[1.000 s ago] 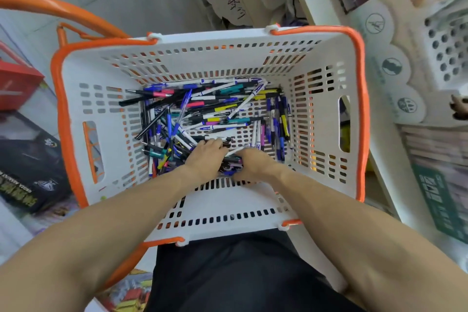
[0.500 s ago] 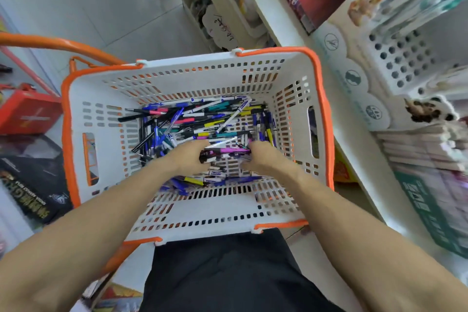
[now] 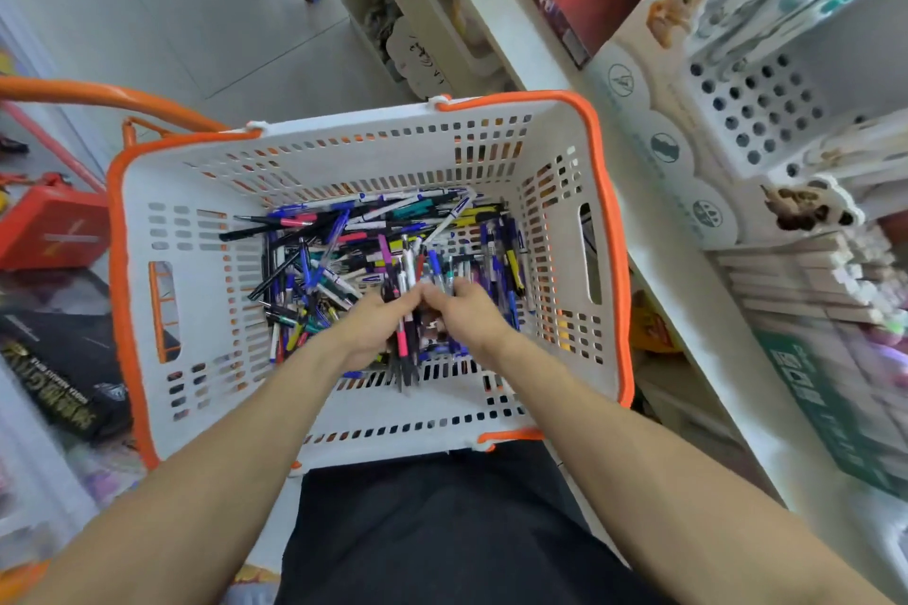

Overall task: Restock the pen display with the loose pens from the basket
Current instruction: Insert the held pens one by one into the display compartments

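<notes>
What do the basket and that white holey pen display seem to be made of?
The basket looks like moulded plastic, matt white with an orange rim: thin slotted walls and rounded corners. The pen display may be plastic or coated card: smooth white with neat round holes, too blurred to be sure.

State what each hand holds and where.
Both the left hand and right hand grip one bundle of mixed-colour plastic pens around its middle.

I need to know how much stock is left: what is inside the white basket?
The white basket holds a loose heap of pens. The left hand and right hand grip a bundle of pens, covering the pens beneath.
</notes>
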`<state>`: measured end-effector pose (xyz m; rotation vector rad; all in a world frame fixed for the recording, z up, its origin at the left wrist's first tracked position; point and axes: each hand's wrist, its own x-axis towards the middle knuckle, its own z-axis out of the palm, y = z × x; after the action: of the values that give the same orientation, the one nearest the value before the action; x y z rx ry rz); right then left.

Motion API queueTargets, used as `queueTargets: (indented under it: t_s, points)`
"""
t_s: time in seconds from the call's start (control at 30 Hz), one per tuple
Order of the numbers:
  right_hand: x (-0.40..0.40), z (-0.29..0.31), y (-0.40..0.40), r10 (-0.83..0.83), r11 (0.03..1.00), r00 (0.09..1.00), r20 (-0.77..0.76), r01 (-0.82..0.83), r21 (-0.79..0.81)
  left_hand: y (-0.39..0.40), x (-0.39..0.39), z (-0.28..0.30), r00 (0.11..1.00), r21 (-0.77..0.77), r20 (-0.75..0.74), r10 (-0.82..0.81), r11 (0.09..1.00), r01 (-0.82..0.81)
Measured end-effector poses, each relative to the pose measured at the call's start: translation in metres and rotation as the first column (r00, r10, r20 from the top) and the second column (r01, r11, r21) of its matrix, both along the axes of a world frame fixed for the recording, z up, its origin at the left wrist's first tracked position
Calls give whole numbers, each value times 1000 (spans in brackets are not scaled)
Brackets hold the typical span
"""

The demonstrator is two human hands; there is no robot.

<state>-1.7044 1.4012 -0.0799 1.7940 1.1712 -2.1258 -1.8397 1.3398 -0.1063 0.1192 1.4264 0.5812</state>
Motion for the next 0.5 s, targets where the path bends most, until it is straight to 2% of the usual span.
queueTargets:
  t_s: [0.07,0.13,0.23,0.3,0.4,0.43,0.5]
  points:
    - [-5,-3,-13,141,980,987,74,-150,130,-4,10,-4,996,6,11,93,996,-94]
    - [-3,-12,-23,279,916,943,182,-318,243,-5,15,-4,991,32,26,133,990,-134]
    - [0,-18,-26,407,862,876,260,-463,209,-6,15,-4,985,37,45,164,986,-165]
    - [1,-11,-19,468,835,851,237,-514,198,-5,8,-4,987,16,49,153,988,-154]
    - [-1,-1,-3,451,877,891,58,-454,156,-8,-11,-15,991,-3,85,103,995,-103]
    - [-2,1,2,401,910,916,-4,-398,117,-10,-17,-20,990,-13,112,81,997,-80]
    - [-4,3,12,184,983,978,-96,-182,25,-9,-25,-16,985,-14,164,55,999,-53]
